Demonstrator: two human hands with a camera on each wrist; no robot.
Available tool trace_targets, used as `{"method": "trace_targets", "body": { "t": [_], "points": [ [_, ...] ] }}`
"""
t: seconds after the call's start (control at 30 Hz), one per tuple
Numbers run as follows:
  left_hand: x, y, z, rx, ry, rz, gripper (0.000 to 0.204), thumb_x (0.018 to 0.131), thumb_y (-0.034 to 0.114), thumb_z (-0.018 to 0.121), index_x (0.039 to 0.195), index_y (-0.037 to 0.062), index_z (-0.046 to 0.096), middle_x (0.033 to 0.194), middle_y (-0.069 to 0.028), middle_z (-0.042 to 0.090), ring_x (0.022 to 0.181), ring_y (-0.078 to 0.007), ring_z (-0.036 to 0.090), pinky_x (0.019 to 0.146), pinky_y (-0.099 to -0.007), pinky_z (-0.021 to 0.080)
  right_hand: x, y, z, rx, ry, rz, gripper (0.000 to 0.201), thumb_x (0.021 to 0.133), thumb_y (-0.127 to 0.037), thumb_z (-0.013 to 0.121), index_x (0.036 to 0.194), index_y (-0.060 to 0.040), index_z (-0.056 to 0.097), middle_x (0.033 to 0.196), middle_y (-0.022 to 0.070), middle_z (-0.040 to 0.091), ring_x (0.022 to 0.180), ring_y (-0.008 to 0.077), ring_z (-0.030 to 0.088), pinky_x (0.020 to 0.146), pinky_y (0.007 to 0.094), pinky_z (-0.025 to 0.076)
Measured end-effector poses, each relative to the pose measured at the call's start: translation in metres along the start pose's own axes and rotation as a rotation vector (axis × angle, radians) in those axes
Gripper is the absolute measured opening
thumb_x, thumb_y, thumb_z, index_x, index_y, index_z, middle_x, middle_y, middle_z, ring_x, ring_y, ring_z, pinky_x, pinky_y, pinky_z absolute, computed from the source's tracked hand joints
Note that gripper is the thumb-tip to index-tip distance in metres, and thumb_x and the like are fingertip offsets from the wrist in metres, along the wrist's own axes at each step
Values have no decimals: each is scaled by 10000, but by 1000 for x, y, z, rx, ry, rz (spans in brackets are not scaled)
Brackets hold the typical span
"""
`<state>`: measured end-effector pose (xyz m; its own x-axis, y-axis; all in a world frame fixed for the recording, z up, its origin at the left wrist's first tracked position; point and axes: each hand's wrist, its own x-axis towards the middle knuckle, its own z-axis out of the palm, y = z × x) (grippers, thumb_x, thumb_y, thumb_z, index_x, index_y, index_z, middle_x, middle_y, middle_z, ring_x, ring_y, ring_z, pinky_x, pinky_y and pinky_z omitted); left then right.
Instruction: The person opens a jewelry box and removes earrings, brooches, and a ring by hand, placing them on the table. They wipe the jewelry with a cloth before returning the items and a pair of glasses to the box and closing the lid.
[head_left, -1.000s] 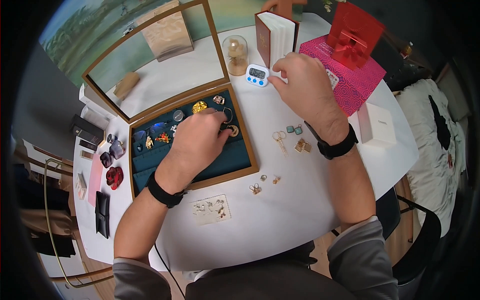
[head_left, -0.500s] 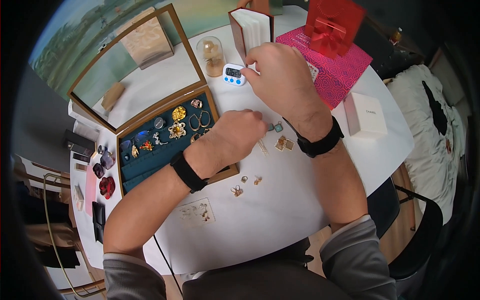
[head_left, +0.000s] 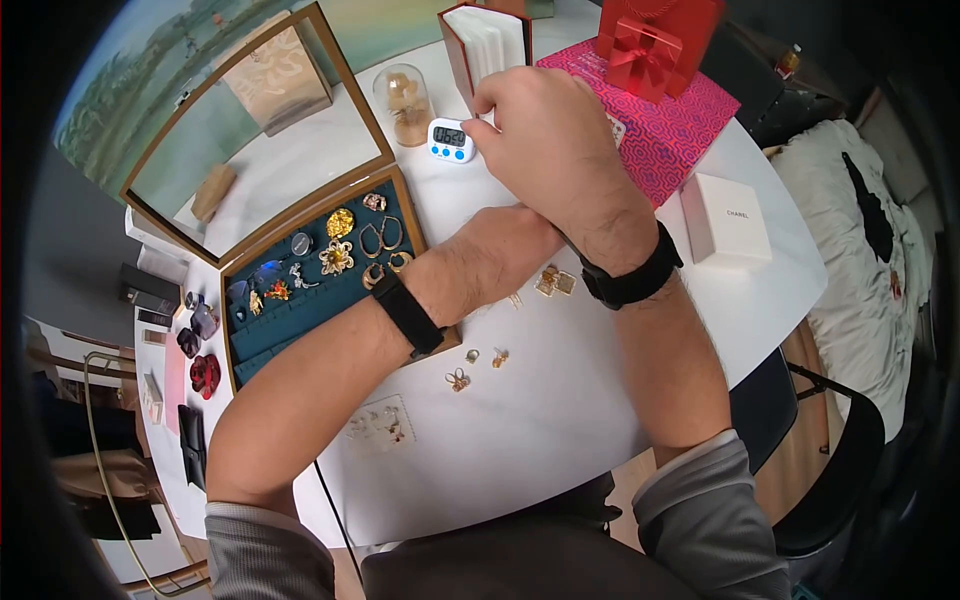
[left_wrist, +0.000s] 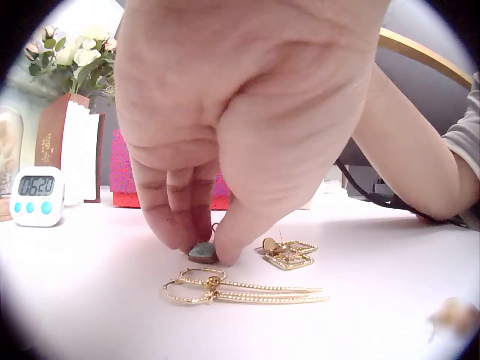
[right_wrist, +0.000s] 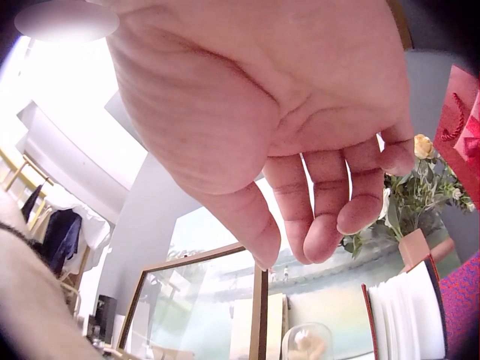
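Observation:
My left hand (head_left: 505, 250) reaches across the table, partly hidden under the right hand in the head view. In the left wrist view, its thumb and fingers pinch a green stone earring (left_wrist: 202, 253) at the tabletop. A pair of gold hoop earrings with long bars (left_wrist: 255, 292) lies just in front, with square gold earrings (left_wrist: 291, 257) beside them. My right hand (head_left: 555, 130) is raised over the left wrist, fingers loosely bent and holding nothing. An open jewelry box (head_left: 275, 340) with teal lining holds brooches and earrings at the left.
A white timer (head_left: 451, 141) stands behind the hands, near a glass dome (head_left: 403, 105) and an upright book (head_left: 490, 45). Small earrings (head_left: 458, 380) and a card of earrings (head_left: 380, 425) lie toward the front. A white box (head_left: 725, 222) sits at the right.
My left hand has moved right from the jewelry box to the green earring and now passes beneath the right hand. The right hand stays raised near the timer. The head view has shifted.

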<state>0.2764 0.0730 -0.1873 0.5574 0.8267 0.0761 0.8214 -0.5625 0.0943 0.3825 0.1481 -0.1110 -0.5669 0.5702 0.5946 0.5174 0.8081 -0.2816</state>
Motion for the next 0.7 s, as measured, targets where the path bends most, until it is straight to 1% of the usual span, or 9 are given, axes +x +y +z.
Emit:
{"method": "trace_targets", "body": {
  "t": [0.07,0.2,0.27,0.4,0.5,0.57,0.7],
  "points": [
    [1,0,0,-42,-5,-49,282,895,-40,645,1166,-15,720,1172,-197,722,1093,-368,746,866,-443,652,0,0,0,-11,-2,-8,171,901,-175,813,955,-12,811,809,167,769,812,367,761,783,488,604],
    [1,-2,1,-55,-17,-73,254,897,-44,640,1133,-22,732,1160,-194,725,1088,-362,744,884,-438,646,0,-2,-2,-15,-20,10,175,905,-173,813,976,-13,816,822,172,776,810,360,771,783,475,614],
    [0,-4,6,-68,11,-58,220,894,-42,643,1092,-29,737,1134,-203,728,1070,-369,740,895,-445,634,0,-4,-1,-12,-38,26,176,905,-172,813,983,-14,818,826,174,778,807,357,774,782,470,617],
    [-1,-7,10,-141,53,-72,204,886,-47,641,1067,-38,735,1105,-217,729,1052,-382,736,896,-457,622,-1,-4,0,-11,-21,6,186,904,-177,818,995,-15,821,828,173,781,806,354,776,783,465,620],
    [-1,-2,2,-166,38,-81,203,877,-51,635,1056,-43,729,1065,-232,729,1029,-395,737,877,-466,619,0,-3,-2,-13,-24,2,190,904,-180,820,997,-15,822,828,170,783,806,350,777,784,461,622],
    [-2,-1,1,-160,67,-74,198,869,-53,635,1044,-48,727,1036,-240,729,1003,-405,739,865,-468,622,0,-3,-4,-14,-30,6,192,905,-182,821,998,-15,822,826,170,783,805,348,778,784,459,622],
    [0,-3,3,-150,63,-87,190,862,-52,639,1031,-48,727,1015,-244,730,980,-412,742,854,-472,623,1,-4,-5,-40,-57,18,184,914,-183,817,996,-19,824,826,167,783,806,346,780,791,461,624]
  ]
}}
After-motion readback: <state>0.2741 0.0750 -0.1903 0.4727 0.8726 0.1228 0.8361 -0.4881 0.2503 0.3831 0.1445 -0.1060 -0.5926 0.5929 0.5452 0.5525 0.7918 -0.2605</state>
